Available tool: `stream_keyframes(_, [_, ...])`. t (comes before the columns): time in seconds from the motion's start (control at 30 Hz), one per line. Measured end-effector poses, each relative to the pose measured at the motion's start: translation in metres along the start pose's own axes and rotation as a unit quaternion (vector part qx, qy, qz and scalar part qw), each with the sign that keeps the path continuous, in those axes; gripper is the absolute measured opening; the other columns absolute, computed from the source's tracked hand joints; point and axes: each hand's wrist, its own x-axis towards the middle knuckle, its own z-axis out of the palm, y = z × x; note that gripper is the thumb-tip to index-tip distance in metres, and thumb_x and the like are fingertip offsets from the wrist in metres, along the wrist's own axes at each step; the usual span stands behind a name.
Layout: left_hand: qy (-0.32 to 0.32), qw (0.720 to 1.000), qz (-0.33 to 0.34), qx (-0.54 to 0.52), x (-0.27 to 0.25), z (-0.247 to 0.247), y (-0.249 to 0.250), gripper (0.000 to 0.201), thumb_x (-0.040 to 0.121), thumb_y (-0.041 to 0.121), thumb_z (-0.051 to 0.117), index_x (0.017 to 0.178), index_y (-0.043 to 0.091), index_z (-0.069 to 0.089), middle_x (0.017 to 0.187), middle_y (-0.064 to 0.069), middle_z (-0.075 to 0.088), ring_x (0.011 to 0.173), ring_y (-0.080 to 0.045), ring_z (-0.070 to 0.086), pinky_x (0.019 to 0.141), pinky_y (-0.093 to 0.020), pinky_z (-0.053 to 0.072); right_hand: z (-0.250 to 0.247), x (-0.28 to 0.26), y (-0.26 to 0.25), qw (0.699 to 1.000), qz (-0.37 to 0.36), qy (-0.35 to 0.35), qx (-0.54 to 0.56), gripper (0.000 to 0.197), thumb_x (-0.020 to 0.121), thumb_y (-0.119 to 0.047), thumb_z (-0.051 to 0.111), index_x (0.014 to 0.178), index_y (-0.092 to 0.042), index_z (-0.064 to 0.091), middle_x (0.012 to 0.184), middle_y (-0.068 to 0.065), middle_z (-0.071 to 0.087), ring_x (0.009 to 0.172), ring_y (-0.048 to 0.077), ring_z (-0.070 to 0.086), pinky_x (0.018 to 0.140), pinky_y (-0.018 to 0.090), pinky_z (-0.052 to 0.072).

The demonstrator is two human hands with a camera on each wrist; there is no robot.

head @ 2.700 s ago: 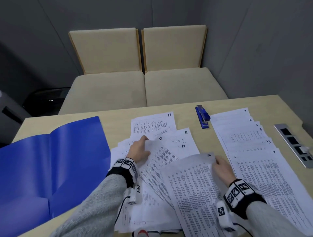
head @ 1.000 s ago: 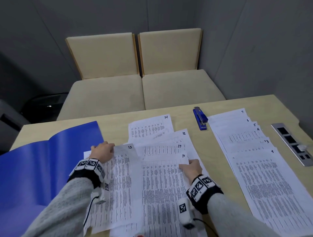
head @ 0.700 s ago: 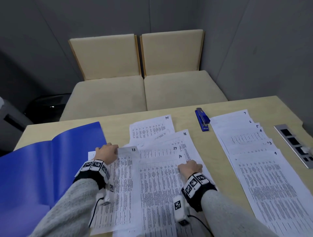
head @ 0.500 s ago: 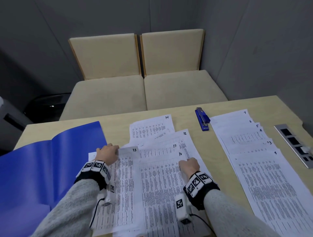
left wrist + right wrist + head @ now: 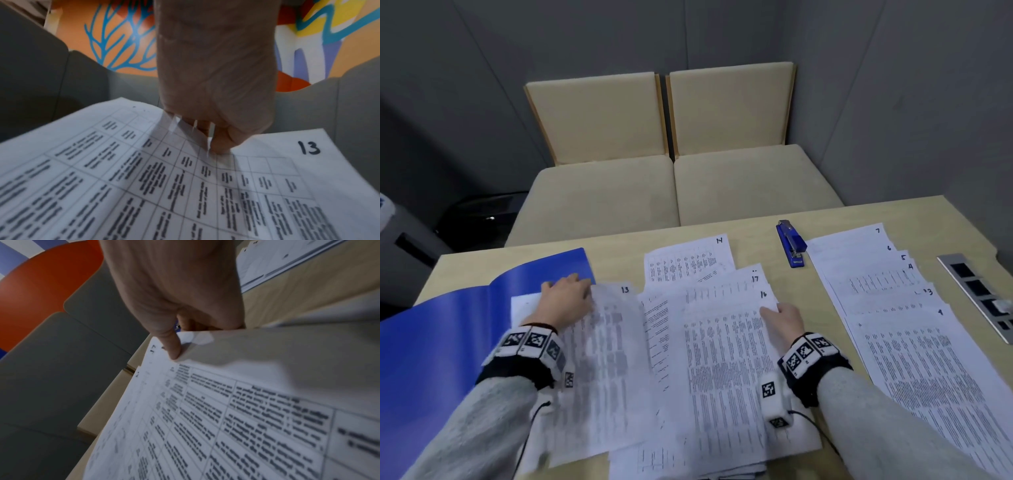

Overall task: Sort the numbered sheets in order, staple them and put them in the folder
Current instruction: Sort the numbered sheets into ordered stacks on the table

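Note:
Numbered printed sheets cover the table (image 5: 619,246). My left hand (image 5: 568,298) pinches the top edge of sheet 13 (image 5: 602,359), which is lifted off the pile; in the left wrist view my left hand (image 5: 216,142) has its thumb on top of sheet 13 (image 5: 185,186). My right hand (image 5: 777,313) pinches the top right corner of sheet 16 (image 5: 722,359), with the thumb on top in the right wrist view (image 5: 174,345). Sheet 17 (image 5: 736,282) lies under it and sheet 14 (image 5: 688,260) lies farther back. The open blue folder (image 5: 441,342) lies at the left. The blue stapler (image 5: 791,245) is at the far middle.
A fanned stack of low-numbered sheets (image 5: 911,342), with 7 at the far end, fills the right side of the table. A metal socket panel (image 5: 976,294) sits by the right edge. Two beige seats (image 5: 671,185) stand beyond the far edge.
My left hand has raised sheet 13 off the pile. My right hand has closed on sheet 16's corner. Sheet 12's number is now covered.

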Motion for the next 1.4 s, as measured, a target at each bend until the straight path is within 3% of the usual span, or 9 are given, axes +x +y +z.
stream_keyframes(0.13, [0.036,0.999,0.015,0.015,-0.01,-0.044,-0.013,0.017,0.092,0.02,0.035,0.084,0.017,0.05,0.091,-0.001,0.045,0.098,-0.025,0.056,0.094,-0.038,0.03,-0.013,0.008,-0.006,0.999,-0.015,-0.051,0.002,0.024,0.08,-0.019,0.061,0.092,0.001,0.065,0.097,0.016,0.07,0.094,0.031,0.065,0.089,0.041,0.051])
stream_keyframes(0.3, [0.04,0.995,0.091,-0.007,-0.023,-0.105,0.006,0.053,0.073,0.033,0.02,0.099,0.016,0.063,0.102,-0.004,0.058,0.11,-0.027,0.056,0.09,-0.036,0.033,-0.015,0.002,-0.012,0.999,-0.022,-0.044,-0.01,0.029,0.086,-0.013,0.062,0.064,-0.012,0.042,0.065,0.005,0.041,0.061,0.02,0.041,0.06,0.03,0.031])
stream_keyframes(0.4, [-0.012,0.991,0.106,-0.076,-0.018,-0.114,0.035,0.052,0.079,0.033,0.03,0.111,0.011,0.065,0.124,-0.01,0.061,0.117,-0.027,0.053,0.096,-0.035,0.039,-0.009,0.008,-0.006,0.998,-0.007,-0.057,-0.009,0.029,0.075,-0.025,0.068,0.073,-0.01,0.043,0.073,0.008,0.041,0.068,0.017,0.042,0.068,0.028,0.034])
stream_keyframes(0.57, [-0.191,0.949,0.164,-0.19,-0.008,-0.066,0.108,0.029,0.077,0.032,0.041,0.082,0.009,0.059,0.095,-0.013,0.066,0.087,-0.021,0.054,0.069,-0.025,0.039,-0.002,0.013,0.006,0.995,0.022,-0.077,0.065,0.078,0.075,-0.02,0.072,0.14,0.003,0.037,0.141,0.012,0.044,0.127,0.031,0.048,0.108,0.047,0.038])
stream_keyframes(0.77, [-0.279,0.898,0.209,-0.268,0.008,-0.03,0.163,0.027,0.086,0.019,0.056,0.059,0.022,0.052,0.057,0.012,0.058,0.058,-0.003,0.052,0.076,-0.03,0.043,0.002,0.038,0.025,0.991,0.055,-0.091,0.084,0.053,0.067,-0.016,0.074,0.116,-0.009,0.057,0.127,0.014,0.053,0.115,0.028,0.055,0.102,0.047,0.043])
stream_keyframes(0.87, [-0.264,0.926,0.205,-0.177,0.013,-0.005,0.178,0.011,0.083,0.022,0.058,0.094,0.02,0.062,0.107,-0.004,0.067,0.099,-0.018,0.06,0.097,-0.039,0.042,0.003,0.035,0.019,0.986,0.074,-0.112,0.098,0.027,0.059,-0.017,0.069,0.075,-0.019,0.048,0.104,0.014,0.052,0.093,0.026,0.057,0.086,0.039,0.048])
stream_keyframes(0.97, [-0.257,0.936,0.18,-0.159,0.009,0.022,0.191,0.048,0.085,0.021,0.057,0.132,0.014,0.05,0.129,-0.006,0.056,0.116,-0.023,0.053,0.1,-0.037,0.042,-0.005,0.01,0.001,0.988,0.059,-0.105,0.095,0.023,0.087,-0.001,0.054,0.104,0.015,0.054,0.108,0.026,0.06,0.091,0.031,0.062,0.084,0.038,0.047])
stream_keyframes(1.17, [-0.2,0.953,0.166,-0.154,0.004,0.044,0.205,0.024,0.084,0.017,0.055,0.107,0.014,0.06,0.104,-0.007,0.065,0.096,-0.025,0.062,0.079,-0.033,0.05,-0.011,-0.006,-0.004,0.967,0.059,-0.179,0.169,0.035,0.094,-0.035,0.055,0.108,-0.006,0.067,0.107,0.017,0.07,0.094,0.031,0.068,0.081,0.037,0.052])
stream_keyframes(1.4, [-0.047,0.978,0.134,-0.15,-0.006,0.055,0.199,0.037,0.083,0.033,0.055,0.117,0.021,0.051,0.115,-0.002,0.051,0.11,-0.02,0.046,0.106,-0.044,0.032,-0.004,-0.01,0.005,0.993,-0.01,-0.101,0.061,0.03,0.08,0.013,0.057,0.103,-0.006,0.057,0.111,0.018,0.066,0.101,0.032,0.064,0.094,0.049,0.05])
